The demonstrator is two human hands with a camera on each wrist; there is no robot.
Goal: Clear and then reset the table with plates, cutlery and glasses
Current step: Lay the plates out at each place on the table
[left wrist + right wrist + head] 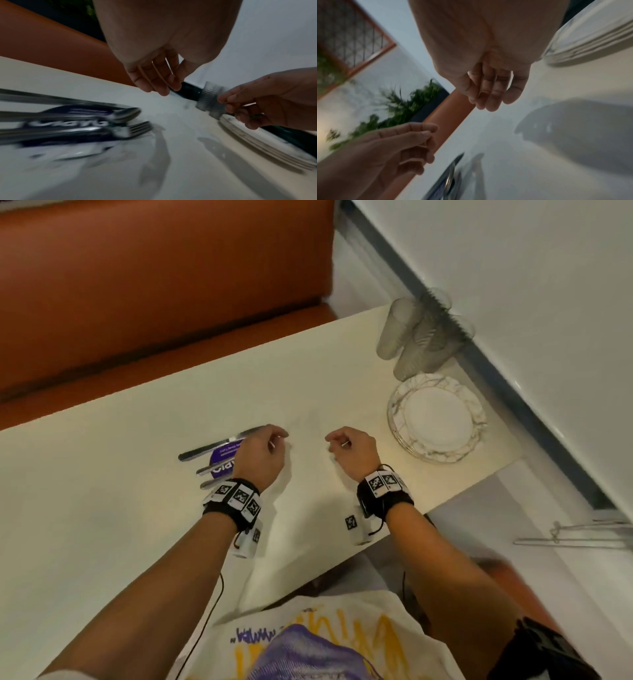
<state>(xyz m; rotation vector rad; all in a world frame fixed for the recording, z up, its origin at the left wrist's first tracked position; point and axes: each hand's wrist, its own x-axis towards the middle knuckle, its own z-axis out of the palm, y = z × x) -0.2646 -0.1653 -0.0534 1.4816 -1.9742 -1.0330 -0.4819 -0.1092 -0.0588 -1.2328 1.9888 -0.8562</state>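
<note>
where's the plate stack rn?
Head view: plates sit at the table's far right, just below the upside-down glasses, right of the right hand.

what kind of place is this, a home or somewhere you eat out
Probably a restaurant or cafe booth rather than a home. An orange padded bench seat runs along a pale table, with a stack of plates, upturned glasses and cutlery laid on a printed purple sleeve.
</note>
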